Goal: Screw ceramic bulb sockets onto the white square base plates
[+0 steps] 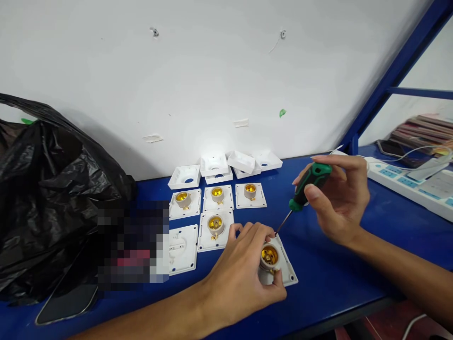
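Note:
My left hand (244, 269) is closed around a white square lamp holder (279, 269) with a brass socket, pinning it to the blue table (318, 264). My right hand (339, 198) grips a green and black screwdriver (307, 186), its thin shaft slanting down-left so the tip meets the holder's upper corner by my left fingertips. Several more white lamp holders with brass sockets (216, 200) lie in rows just behind. A face-down white plate (182, 248) lies to the left.
Empty white square covers (214, 165) are stacked against the white wall. A large black plastic bag (46, 198) fills the left side, a dark phone (67, 297) below it. A white power strip (410, 182) and cables lie at the right by a blue frame post (389, 75).

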Demonstrator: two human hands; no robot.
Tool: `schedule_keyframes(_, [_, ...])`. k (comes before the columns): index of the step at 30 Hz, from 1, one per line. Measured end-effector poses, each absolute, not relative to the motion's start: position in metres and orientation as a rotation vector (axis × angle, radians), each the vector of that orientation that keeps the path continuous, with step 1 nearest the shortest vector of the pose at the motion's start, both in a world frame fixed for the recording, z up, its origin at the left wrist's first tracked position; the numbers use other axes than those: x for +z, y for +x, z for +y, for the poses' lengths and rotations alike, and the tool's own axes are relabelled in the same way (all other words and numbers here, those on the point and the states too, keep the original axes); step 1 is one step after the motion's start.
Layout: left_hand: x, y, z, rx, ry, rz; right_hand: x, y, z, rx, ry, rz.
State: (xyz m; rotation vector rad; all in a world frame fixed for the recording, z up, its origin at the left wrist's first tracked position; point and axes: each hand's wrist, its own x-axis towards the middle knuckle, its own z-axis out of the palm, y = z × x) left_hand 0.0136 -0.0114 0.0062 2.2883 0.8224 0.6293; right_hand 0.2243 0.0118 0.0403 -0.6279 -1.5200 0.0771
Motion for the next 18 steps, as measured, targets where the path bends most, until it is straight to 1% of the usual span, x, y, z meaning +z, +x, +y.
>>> schedule_keyframes(7, [-0.007,0.011,-0.008,0.648,2.065,0.933,0.038,0.227,0.013,0.137,-0.606,-1.493])
schedule_keyframes(12, [-0.007,0.011,-0.006,0.648,2.098,0.919,0.036,0.222,0.007,0.175,-0.591,-1.528])
schedule_keyframes(18, [-0.004,0.009,-0.010,1.009,1.990,0.940,0.026,0.213,0.000,0.295,-0.589,-1.605])
